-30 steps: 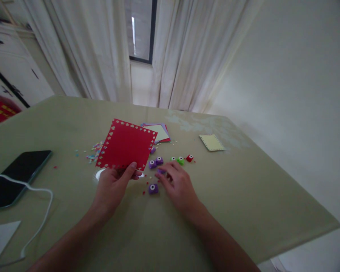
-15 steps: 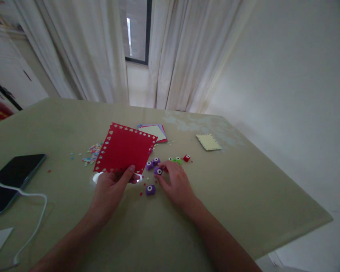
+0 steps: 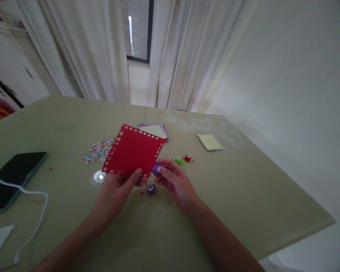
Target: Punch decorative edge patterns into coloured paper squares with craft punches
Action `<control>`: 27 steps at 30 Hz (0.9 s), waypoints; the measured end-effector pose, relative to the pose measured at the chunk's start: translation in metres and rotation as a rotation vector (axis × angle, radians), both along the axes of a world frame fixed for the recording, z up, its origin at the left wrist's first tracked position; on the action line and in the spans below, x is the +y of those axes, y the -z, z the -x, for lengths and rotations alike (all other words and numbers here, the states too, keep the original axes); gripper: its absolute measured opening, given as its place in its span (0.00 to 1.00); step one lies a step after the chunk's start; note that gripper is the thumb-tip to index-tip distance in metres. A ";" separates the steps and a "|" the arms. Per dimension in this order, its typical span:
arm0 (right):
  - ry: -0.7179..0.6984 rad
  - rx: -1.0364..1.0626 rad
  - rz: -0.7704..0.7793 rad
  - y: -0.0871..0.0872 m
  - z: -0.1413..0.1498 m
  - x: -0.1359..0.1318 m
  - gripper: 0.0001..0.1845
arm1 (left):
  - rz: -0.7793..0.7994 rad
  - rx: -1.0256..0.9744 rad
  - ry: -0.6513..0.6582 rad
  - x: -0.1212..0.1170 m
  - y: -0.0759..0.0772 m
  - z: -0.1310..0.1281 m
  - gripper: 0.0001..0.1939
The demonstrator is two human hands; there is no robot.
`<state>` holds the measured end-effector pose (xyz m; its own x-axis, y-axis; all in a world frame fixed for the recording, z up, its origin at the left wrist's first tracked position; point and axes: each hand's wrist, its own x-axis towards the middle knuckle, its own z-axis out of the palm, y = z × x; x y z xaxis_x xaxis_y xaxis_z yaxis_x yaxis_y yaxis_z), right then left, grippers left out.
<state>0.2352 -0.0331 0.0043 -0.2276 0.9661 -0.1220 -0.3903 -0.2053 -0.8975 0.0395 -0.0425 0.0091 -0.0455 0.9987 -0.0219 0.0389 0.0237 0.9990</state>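
A square red sheet of paper [image 3: 134, 151], with small shapes punched out along its edges, is pinched at its lower edge by my left hand [image 3: 117, 190]. Just right of the sheet, my right hand [image 3: 177, 185] grips a small purple craft punch [image 3: 155, 170], its thumb over the white button. The punch is close to the sheet's right edge; whether they touch I cannot tell. Another purple punch [image 3: 151, 189] stands on the table below, between the hands. Beyond my right fingers are a green punch [image 3: 178, 160] and a red punch [image 3: 188, 158]; more punches there are partly hidden.
Coloured paper confetti [image 3: 98, 151] lies in a heap left of the sheet. Behind it sits a stack of coloured papers [image 3: 155, 130], and a pale yellow punched sheet [image 3: 210, 142] lies at the right. A dark phone [image 3: 14, 177] and white cable [image 3: 31, 193] occupy the left side.
My right hand has picked up the purple punch from the table and turned it toward the sheet. My left hand has shifted the red sheet right, closer to the punch.
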 end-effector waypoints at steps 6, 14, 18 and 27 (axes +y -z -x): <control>0.018 -0.053 -0.058 0.001 0.000 0.000 0.21 | -0.014 0.018 0.001 0.001 0.000 0.001 0.17; 0.011 -0.072 -0.065 0.006 0.000 0.001 0.23 | -0.066 0.100 0.000 0.000 -0.005 -0.003 0.14; 0.034 -0.098 -0.064 0.007 -0.001 0.001 0.24 | -0.120 0.141 -0.005 -0.002 -0.007 -0.004 0.13; 0.046 -0.064 -0.057 0.011 -0.001 0.003 0.21 | -0.131 0.127 0.060 -0.004 0.004 -0.005 0.11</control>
<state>0.2359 -0.0299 -0.0066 -0.1760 0.9812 -0.0790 -0.3396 -0.1359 -0.9307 0.0441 -0.0463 0.0054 0.0201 0.9937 0.1104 0.1622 -0.1122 0.9804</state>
